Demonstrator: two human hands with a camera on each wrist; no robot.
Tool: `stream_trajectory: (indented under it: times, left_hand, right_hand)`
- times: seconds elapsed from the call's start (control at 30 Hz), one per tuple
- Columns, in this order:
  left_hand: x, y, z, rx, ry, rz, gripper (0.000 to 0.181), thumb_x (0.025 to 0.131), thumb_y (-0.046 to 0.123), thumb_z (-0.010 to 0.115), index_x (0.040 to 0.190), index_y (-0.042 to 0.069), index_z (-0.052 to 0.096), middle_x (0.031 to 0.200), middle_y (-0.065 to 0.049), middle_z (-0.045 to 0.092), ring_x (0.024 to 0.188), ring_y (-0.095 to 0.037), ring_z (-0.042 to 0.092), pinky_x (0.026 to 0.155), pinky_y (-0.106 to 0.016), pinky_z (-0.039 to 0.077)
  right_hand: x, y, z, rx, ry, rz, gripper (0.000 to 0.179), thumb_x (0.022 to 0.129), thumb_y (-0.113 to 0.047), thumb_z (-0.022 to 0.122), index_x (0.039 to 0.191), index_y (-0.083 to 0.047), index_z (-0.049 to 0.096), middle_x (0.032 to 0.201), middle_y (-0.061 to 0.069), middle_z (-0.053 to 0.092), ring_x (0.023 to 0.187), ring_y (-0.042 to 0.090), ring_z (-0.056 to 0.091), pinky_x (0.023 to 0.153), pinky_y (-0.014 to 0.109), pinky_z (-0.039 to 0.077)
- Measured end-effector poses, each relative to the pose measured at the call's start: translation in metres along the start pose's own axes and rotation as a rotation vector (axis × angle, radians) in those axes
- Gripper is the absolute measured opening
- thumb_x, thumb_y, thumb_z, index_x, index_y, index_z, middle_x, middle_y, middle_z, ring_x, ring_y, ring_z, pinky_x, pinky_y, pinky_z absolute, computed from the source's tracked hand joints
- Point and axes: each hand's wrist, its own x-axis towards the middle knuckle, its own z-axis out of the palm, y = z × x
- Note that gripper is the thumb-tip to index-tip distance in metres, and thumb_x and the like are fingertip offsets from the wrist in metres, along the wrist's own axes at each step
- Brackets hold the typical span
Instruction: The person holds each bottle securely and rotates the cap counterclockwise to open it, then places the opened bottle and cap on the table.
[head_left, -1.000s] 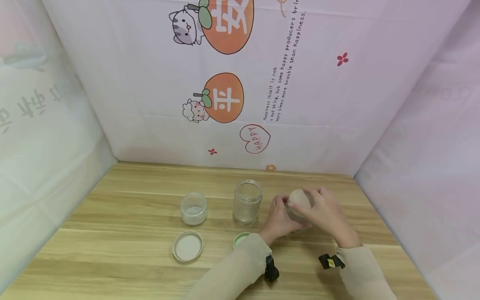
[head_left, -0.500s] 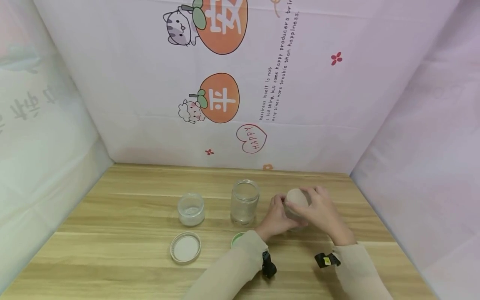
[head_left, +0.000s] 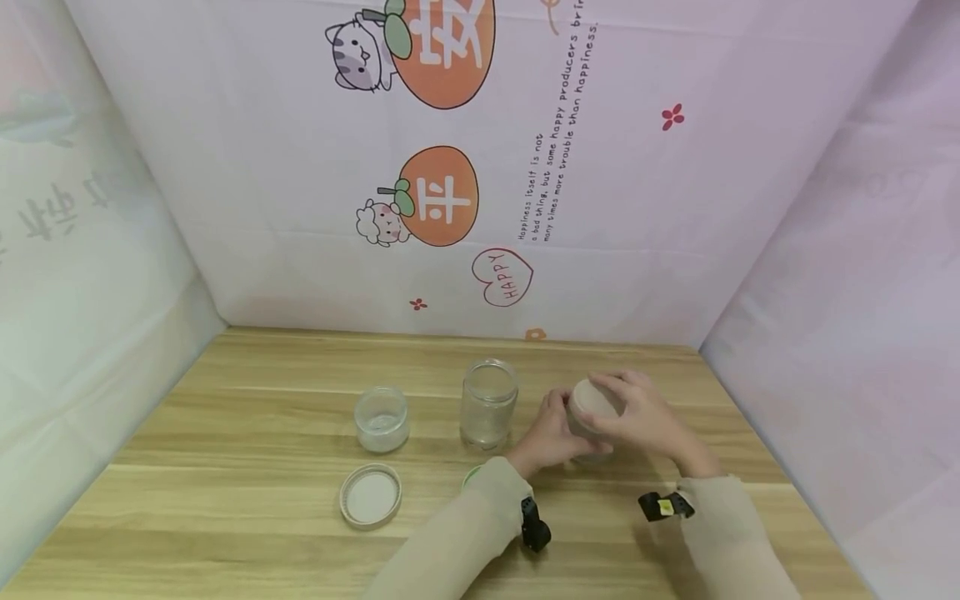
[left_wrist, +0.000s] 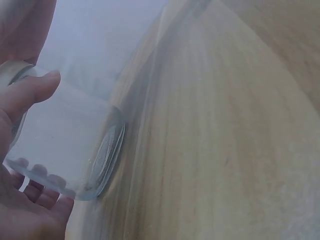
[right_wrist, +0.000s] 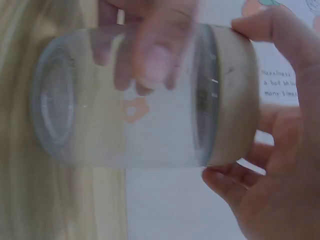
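A clear glass jar [right_wrist: 165, 135] stands upright at the right of the table in the head view, a beige lid [right_wrist: 237, 95] on its mouth. My left hand [head_left: 547, 437] grips the jar's body from the left, thumb on the near side and fingers round the far side, as the left wrist view confirms. Over the top, my right hand [head_left: 645, 421] holds the lid by its rim between thumb and fingers. Whether the lid's threads are engaged cannot be seen.
Left of the hands stand a tall open glass jar [head_left: 489, 408] and a shorter open jar [head_left: 382, 421]. A beige lid [head_left: 371, 497] lies inside-up in front of the short jar. A green-edged lid [head_left: 471, 476] is mostly hidden by the left sleeve.
My right hand has turned a little on the lid, and its wrist has shifted slightly right. The left hand keeps its grip on the jar. The head view has shifted slightly.
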Motion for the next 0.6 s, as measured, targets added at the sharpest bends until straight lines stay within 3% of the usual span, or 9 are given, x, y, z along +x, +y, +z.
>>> stream_trajectory:
  times: [0.17,0.27,0.43,0.6]
  left_hand:
    - [-0.0017,0.0016,0.0001,-0.015,-0.003,-0.015,0.09,0.073,0.033,0.092,0.141,0.014,0.037,0.129,0.002,0.041,0.119,-0.014,0.042,0.101,-0.038,0.041]
    - [-0.0018,0.0018,0.0018,-0.011,-0.003,-0.019,0.091,0.072,0.034,0.092,0.142,0.014,0.037,0.128,0.003,0.041,0.119,-0.015,0.042,0.102,-0.038,0.04]
    - [-0.0001,0.0012,0.0022,0.009,0.015,-0.006,0.093,0.072,0.034,0.093,0.143,0.012,0.037,0.129,0.003,0.041,0.119,-0.016,0.042,0.102,-0.037,0.04]
    - [0.002,-0.0011,0.0016,0.022,0.03,0.0,0.093,0.071,0.035,0.093,0.143,0.012,0.038,0.132,0.002,0.041,0.12,-0.015,0.043,0.102,-0.036,0.04]
  right_hand:
    - [0.0032,0.005,-0.0062,0.071,-0.122,-0.057,0.068,0.08,-0.021,0.076,0.141,-0.002,0.055,0.14,0.022,0.047,0.121,0.042,0.043,0.083,0.059,0.048]
    - [0.0039,0.007,-0.0057,0.087,-0.152,-0.091,0.069,0.078,-0.018,0.075,0.142,-0.004,0.054,0.143,0.022,0.046,0.125,0.041,0.04,0.087,0.061,0.046]
    - [0.0039,0.0067,-0.0014,0.073,-0.133,-0.135,0.067,0.08,-0.018,0.073,0.143,-0.006,0.054,0.143,0.019,0.046,0.124,0.04,0.04,0.087,0.065,0.044]
    - [0.0012,0.0012,0.0023,0.033,-0.094,-0.09,0.062,0.089,-0.028,0.07,0.144,-0.006,0.052,0.147,0.02,0.043,0.125,0.041,0.039,0.086,0.066,0.045]
